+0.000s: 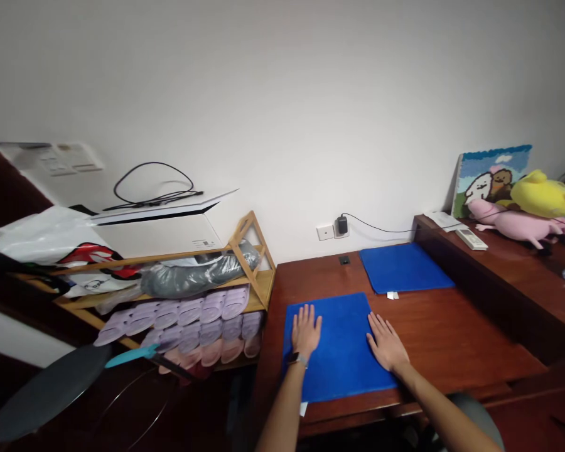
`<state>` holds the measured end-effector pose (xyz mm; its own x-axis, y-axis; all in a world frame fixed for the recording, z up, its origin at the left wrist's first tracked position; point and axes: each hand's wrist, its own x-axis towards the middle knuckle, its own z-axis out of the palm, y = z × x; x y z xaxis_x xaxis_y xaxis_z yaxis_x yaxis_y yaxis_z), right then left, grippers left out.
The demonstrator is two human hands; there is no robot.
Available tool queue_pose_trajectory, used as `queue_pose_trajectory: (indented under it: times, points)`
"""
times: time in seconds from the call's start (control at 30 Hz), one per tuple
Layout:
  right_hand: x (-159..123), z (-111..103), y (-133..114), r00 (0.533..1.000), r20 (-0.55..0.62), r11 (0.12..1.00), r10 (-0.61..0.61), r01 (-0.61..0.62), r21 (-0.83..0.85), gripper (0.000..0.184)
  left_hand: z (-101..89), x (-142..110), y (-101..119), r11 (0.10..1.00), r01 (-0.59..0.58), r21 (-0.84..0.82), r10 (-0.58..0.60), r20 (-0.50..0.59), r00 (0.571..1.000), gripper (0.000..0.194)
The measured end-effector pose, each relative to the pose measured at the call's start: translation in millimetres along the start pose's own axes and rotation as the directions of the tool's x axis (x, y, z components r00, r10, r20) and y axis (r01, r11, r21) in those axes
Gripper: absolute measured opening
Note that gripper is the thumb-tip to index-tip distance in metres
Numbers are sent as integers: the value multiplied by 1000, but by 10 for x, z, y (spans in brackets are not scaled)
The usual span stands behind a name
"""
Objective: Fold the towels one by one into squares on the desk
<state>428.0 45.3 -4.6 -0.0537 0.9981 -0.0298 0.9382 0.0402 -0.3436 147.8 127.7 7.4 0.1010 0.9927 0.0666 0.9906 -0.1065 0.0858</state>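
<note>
A blue cloth (341, 351) lies spread flat near the front of the wooden desk, with a small white tag showing at its lower left corner. My left hand (306, 333) rests flat on the cloth's left side, fingers extended; a watch (297, 358) is on that wrist. At the right edge of the same cloth lies my right hand (386, 344), palm down with fingers stretched out. Neither hand holds anything. Farther back on the desk is a second blue cloth (405, 267), also flat, with white tags at its front edge.
Left of the desk (456, 333) stands a wooden rack (263, 285) with lilac slippers (213, 307) and a white box (162, 235). A black charger (342, 224) is plugged into the wall. Plush toys (513, 223) and a remote (471, 238) lie on the raised right surface.
</note>
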Motion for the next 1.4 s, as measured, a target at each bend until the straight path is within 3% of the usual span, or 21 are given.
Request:
queue_pose_trajectory:
  times: [0.07,0.13,0.23,0.3,0.37,0.5,0.6,0.7,0.9,0.97,1.03,1.13,1.23,1.3,1.4]
  points:
    - [1,-4,2,1000,0,1000,-4,4,10,71,-53,59,-350,996,79,35,-79,1,997,68]
    - [0,-10,3,1000,-3,1000,-6,6,17,70,-74,94,-545,993,113,45,-113,-2,994,67]
    - [-4,-20,0,1000,-4,1000,-4,5,19,69,-62,124,-495,993,108,45,-107,-12,994,67]
    - [-7,-23,-2,1000,-3,1000,-2,2,16,70,-31,132,-236,998,54,31,-54,-22,998,67]
    - [-6,-17,2,1000,-8,1000,-5,5,15,70,25,118,164,998,-66,-10,65,-34,997,66]
    - [8,18,23,1000,-12,1000,-12,12,10,68,192,43,1042,934,-339,-113,337,-32,941,64]
    - [13,28,30,1000,-6,1000,-19,19,3,67,282,30,1343,912,-384,-141,387,-11,922,64]
    - [6,7,18,1000,-7,1000,-16,16,0,68,259,117,1114,934,-332,-131,334,-9,943,68]
    - [-4,-28,-5,1000,-15,1000,-6,7,21,69,-2,364,-202,999,-37,-15,38,18,999,71]
    - [-1,-30,-8,1000,-11,1000,-7,8,27,69,-47,392,-513,1000,3,-4,-3,13,1000,70]
    - [1,-34,-12,1000,-9,1000,-5,6,30,69,-49,399,-670,1000,13,2,-13,8,1000,71]
    - [0,-39,-17,1000,-14,999,-3,4,34,69,-21,406,-703,1000,9,15,-8,-6,1000,72]
    - [-2,-37,-19,1000,-9,1000,-3,3,30,70,-17,420,-590,999,-16,39,16,-10,1000,72]
    - [-2,-35,-19,1000,-11,1000,-4,4,30,69,-20,424,-405,997,-62,39,62,-16,998,73]
    - [0,-40,-20,1000,-14,999,-6,6,32,70,20,420,99,982,-188,-12,187,-41,982,72]
